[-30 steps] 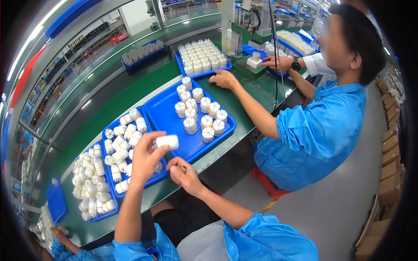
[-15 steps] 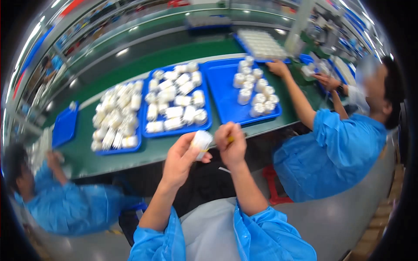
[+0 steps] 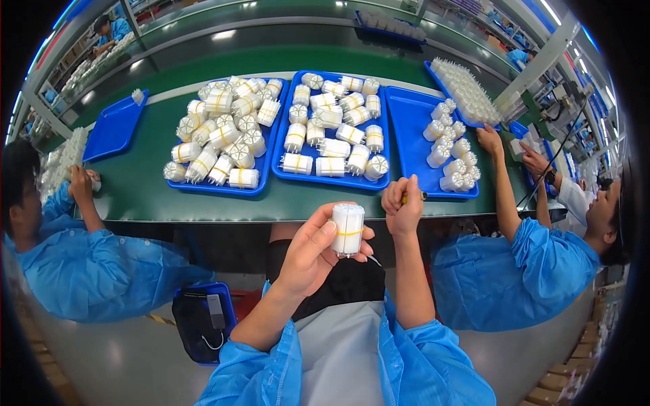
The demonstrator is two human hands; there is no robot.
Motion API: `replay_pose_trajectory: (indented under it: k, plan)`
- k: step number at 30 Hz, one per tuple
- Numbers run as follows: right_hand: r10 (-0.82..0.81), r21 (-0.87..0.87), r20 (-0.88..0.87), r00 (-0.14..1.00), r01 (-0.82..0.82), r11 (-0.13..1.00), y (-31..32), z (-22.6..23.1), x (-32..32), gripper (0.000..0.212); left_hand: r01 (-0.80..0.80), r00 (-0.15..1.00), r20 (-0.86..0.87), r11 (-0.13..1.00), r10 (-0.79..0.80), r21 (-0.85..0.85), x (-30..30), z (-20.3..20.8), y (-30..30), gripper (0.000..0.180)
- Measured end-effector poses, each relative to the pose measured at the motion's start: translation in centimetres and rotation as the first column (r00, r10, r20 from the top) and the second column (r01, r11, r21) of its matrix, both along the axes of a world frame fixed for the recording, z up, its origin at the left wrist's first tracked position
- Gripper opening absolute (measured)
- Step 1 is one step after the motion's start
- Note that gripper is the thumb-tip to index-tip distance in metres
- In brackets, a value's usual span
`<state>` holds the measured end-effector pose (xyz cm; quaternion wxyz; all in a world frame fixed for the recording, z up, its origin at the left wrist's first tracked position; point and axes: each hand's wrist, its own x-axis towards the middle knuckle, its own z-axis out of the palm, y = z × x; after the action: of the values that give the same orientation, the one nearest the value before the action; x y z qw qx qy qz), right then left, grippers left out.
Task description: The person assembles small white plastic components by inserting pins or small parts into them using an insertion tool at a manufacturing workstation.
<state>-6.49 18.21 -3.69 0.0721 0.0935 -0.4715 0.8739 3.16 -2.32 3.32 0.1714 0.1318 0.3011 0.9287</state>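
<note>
My left hand (image 3: 313, 254) is closed around a white cylinder (image 3: 348, 231) with a yellow band around its middle and small metal pins at its lower end. The cylinder stands nearly upright between thumb and fingers, just in front of the bench edge. To its right, apart from it, my right hand (image 3: 404, 208) is closed in a fist round a small tool with a yellow-and-black handle (image 3: 414, 197); the tool's tip cannot be made out. Beyond my hands, a blue tray (image 3: 409, 125) holds several similar cylinders standing upright along its right side.
Left of that tray, a middle blue tray (image 3: 279, 162) and a heaped left tray (image 3: 263, 177) carry more banded cylinders. A smaller blue tray (image 3: 112, 128) lies farther left on the green bench (image 3: 145, 183). Co-workers in blue sit at either side, one with a hand (image 3: 491, 142) near the right trays.
The whole view has swung, so the bench and trays sit differently in it. The white cylinder has gone from tilted to nearly upright, and my right hand is a little farther from it.
</note>
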Motion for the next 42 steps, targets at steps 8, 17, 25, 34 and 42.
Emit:
replay_pose_trajectory:
  k: [8, 17, 25, 34, 42]
  plan:
    - [-0.026, 0.029, 0.062, 0.998, 0.025, 0.999, -0.3, 0.8, 0.1, 0.055, -0.022, 0.999, 0.043, 0.999, 0.021, 0.026, -0.4, -0.7, -2.0, 0.061]
    - [-0.027, 0.047, 0.057, 0.998, 0.025, 0.999, -0.1, 0.7, 0.2, 0.056, 0.022, 0.995, 0.092, 0.969, -0.046, 0.248, -1.2, -2.1, -2.1, 0.061]
    - [-0.04, 0.037, 0.02, 0.999, 0.039, 0.999, 0.1, 0.3, 0.1, 0.055, 0.09, 0.991, -0.118, 0.961, -0.061, 0.262, -1.7, -2.9, 0.9, 0.049]
    - [-0.066, 0.044, -0.01, 0.998, 0.066, 0.997, 0.1, -0.5, 0.2, 0.054, -0.023, 0.876, -0.483, 1.0, 0.012, -0.016, -2.8, -3.1, 3.5, 0.046]
    - [-0.067, 0.129, -0.038, 0.997, 0.071, 0.989, 0.2, -1.0, -0.1, 0.055, -0.514, 0.551, -0.834, 0.789, 0.003, -0.336, -4.3, -1.6, 4.7, 0.05]
